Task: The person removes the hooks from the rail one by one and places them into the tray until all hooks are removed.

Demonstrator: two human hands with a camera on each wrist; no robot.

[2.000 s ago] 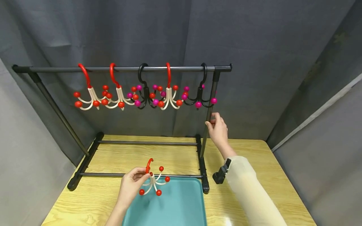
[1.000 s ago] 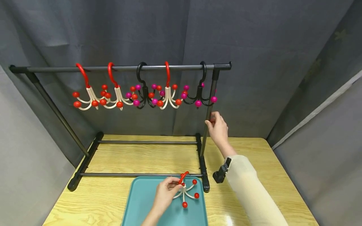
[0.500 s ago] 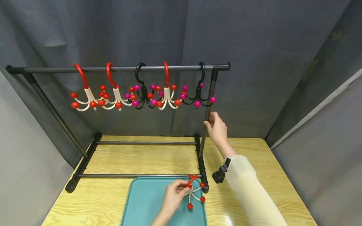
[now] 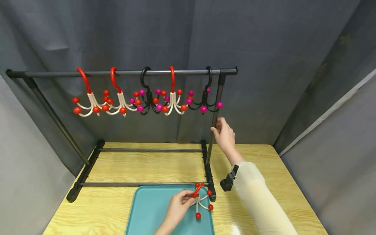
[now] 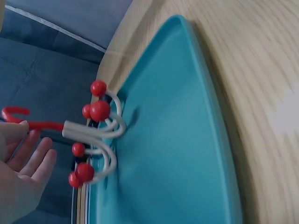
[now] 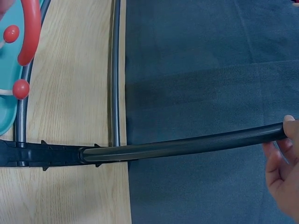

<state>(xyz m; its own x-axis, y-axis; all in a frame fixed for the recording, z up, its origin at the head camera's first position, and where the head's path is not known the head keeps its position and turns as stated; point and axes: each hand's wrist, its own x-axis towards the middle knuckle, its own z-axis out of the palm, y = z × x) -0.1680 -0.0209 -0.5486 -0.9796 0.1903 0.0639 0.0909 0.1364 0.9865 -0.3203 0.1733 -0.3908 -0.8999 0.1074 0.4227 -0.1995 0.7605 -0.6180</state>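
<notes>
The five hung hangers (image 4: pixel 149 98) stand in the same order along the rail (image 4: pixel 191 72) as two seconds ago. Right of centre, the left hand (image 4: pixel 177 206) now sits farther right, thumb and fingers pinching the red hook of the loose white hanger (image 5: pixel 84 133). That hanger moves from the tray's left part to its far right corner and, over the last half second, barely shifts. So the piece is off the rail, nearer the hand at the post. At the right, the right hand (image 4: pixel 225 137) keeps its fingers and thumb round the right post (image 6: pixel 187 145).

For room, the longest stretch of rail without a hook runs from the left post (image 4: pixel 55 117) to the first hanger; farther right, neighbouring balls overlap in view. The tray (image 4: pixel 145 209) meets the near bar (image 4: pixel 126 184) along its far edge. The loose hanger's balls overlap that bar and approach the right foot (image 4: pixel 209 178); whether they touch, I cannot tell. Beyond the foot, the tabletop (image 4: pixel 264 182) stretches to the right-hand curtain (image 4: pixel 337 147).
</notes>
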